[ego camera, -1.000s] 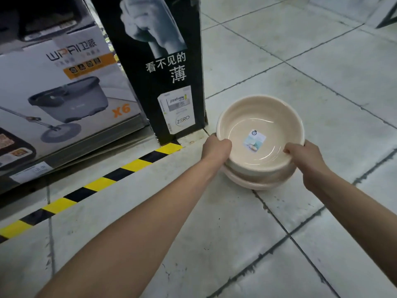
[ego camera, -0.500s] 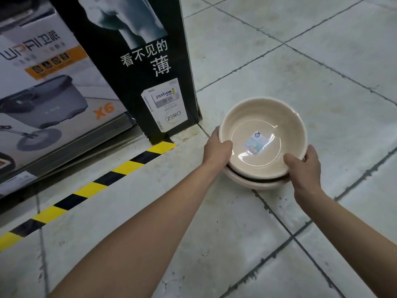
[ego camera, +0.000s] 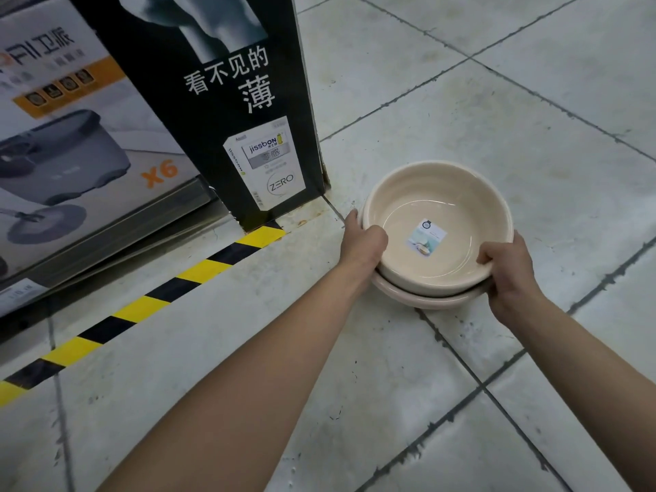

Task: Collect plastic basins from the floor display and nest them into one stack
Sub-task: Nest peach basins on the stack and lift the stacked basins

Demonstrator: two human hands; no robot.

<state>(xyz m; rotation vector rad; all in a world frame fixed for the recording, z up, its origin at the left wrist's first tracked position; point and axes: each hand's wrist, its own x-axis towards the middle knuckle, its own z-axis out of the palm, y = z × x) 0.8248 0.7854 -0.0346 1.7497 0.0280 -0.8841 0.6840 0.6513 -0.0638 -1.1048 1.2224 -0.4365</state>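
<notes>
A cream plastic basin (ego camera: 451, 204) with a paper label inside sits nested in a second, pinkish basin (ego camera: 426, 300) whose rim shows below it, on the tiled floor. My left hand (ego camera: 362, 243) grips the left rim of the upper basin, thumb over the edge. At the right rim my right hand (ego camera: 507, 268) grips the upper basin too, its fingers curled under the rim. The upper basin sits slightly tilted and off-centre in the lower one.
A tall black printed carton (ego camera: 227, 111) stands just left of the basins. Behind it leans a mop-bucket box (ego camera: 71, 143). Yellow-and-black hazard tape (ego camera: 142, 307) runs across the floor. Grey floor tiles (ego camera: 514, 101) spread to the right and front.
The upper basin has settled lower into the pinkish one. Both hands keep their hold on its rim.
</notes>
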